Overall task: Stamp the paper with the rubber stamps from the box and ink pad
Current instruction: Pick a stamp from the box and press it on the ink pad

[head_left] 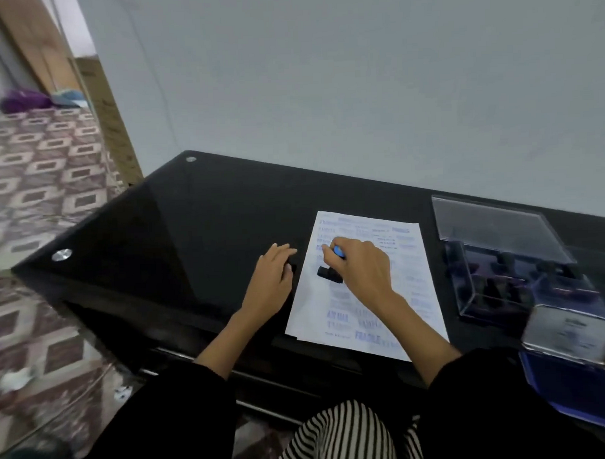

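A white paper [413,294] covered with several blue stamp marks lies on the black glass table [191,233]. My right hand [364,271] grips a rubber stamp [331,271] with a black base and a blue top, held over the paper's upper left part. My left hand [273,278] rests flat on the table just left of the paper, fingers straight. A clear plastic box [508,273] holding several dark stamps stands open to the right. The blue ink pad [581,384] with its lid raised lies at the near right.
A grey wall runs behind the table. The table's left edge has round metal fittings [62,255]. To the left is a patterned tiled floor [35,170]. My black sleeves and striped trousers are at the bottom.
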